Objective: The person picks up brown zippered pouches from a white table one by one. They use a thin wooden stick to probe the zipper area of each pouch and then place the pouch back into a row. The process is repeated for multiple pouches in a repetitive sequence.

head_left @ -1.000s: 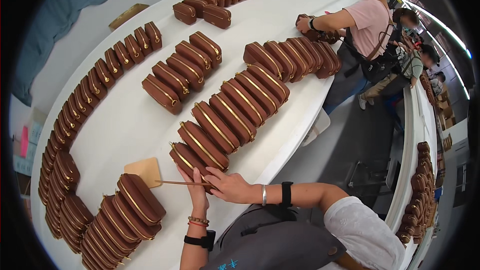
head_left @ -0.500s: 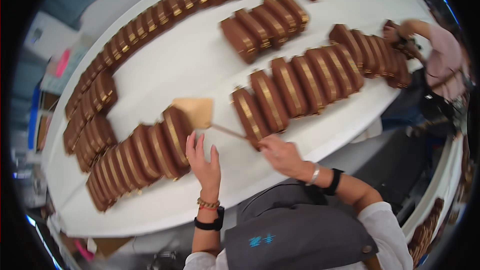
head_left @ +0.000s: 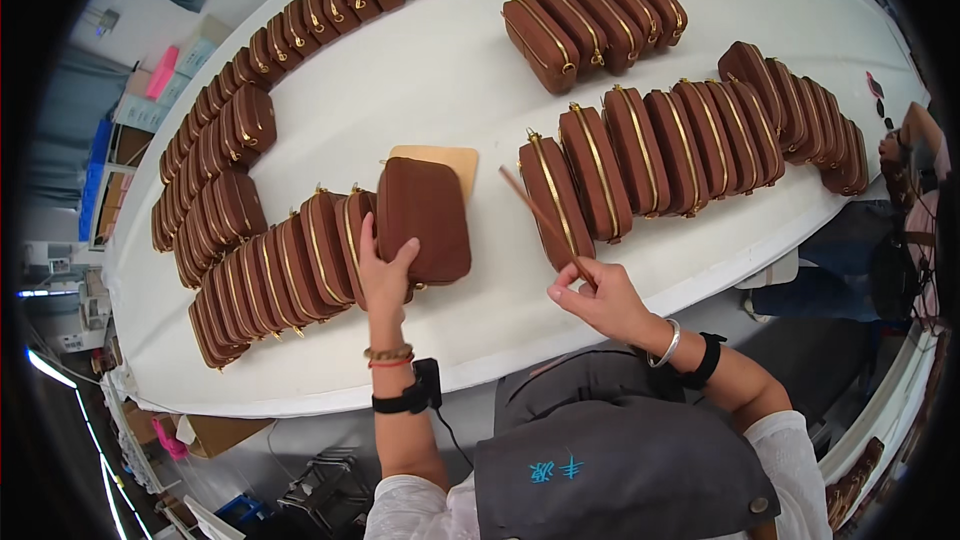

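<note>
My left hand (head_left: 385,270) is closed on the end brown zip bag (head_left: 425,225) of the left row, its thumb on the flat face and the fingers partly hidden. That bag leans over with its broad side up, overlapping a tan board (head_left: 455,165) on the table. My right hand (head_left: 605,300) pinches a thin brown stick (head_left: 540,210), which slants up and left in front of the nearest bag (head_left: 553,195) of the right row. More brown bags (head_left: 275,270) stand edge-up beside my left hand, gold zips showing.
A large white table (head_left: 400,100) carries further rows of brown bags, including a long curved line (head_left: 330,15) along the far left edge and a group (head_left: 600,25) at the back. Another person (head_left: 915,200) is at the right end. A cardboard box (head_left: 225,432) sits below the left edge.
My left hand, open beside the left row before, now grips its end bag, which has tipped to show its flat side. The stick has lifted away from the tan board. The view has shifted.
</note>
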Demonstrator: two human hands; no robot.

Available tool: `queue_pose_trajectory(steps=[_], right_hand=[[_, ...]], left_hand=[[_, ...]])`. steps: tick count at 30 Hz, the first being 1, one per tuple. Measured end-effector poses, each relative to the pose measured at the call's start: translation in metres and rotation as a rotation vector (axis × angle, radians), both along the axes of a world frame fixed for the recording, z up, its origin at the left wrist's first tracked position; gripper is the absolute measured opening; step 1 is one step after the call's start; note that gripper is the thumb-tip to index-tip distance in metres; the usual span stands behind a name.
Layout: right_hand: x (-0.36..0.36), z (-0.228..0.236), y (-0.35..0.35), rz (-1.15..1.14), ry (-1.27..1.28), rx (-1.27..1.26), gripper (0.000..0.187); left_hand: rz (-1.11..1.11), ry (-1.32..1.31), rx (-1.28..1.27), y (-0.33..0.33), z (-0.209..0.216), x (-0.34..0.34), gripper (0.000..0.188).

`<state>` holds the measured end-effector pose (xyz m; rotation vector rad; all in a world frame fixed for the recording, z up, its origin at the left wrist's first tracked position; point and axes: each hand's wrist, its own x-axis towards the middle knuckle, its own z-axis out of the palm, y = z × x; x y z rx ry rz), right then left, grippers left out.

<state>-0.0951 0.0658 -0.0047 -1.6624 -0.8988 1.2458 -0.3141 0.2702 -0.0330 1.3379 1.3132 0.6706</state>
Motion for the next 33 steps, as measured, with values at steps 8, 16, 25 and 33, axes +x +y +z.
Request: queue_pose_trajectory(steps=[8, 16, 25, 33], right_hand=[[-0.005, 0.011, 0.029, -0.051, 0.123, 0.162, 0.089], [-0.003, 0.022, 0.029, 0.064, 0.062, 0.09, 0.106], [-0.003, 0.024, 0.034, -0.128, 0.205, 0.287, 0.071], [0.033, 0.035, 0.052, -0.348, 0.613, 0.202, 0.054]], left_hand=[[-0.029, -0.536, -0.396, -0.078, 0.05, 0.012, 0.079], [-0.093, -0.452, -0.17, -0.099, 0.065, 0.025, 0.097], [-0.171, -0.272, 0.064, -0.113, 0.071, 0.029, 0.115], [-0.507, -0.021, 0.965, -0.133, 0.048, 0.024, 0.084]])
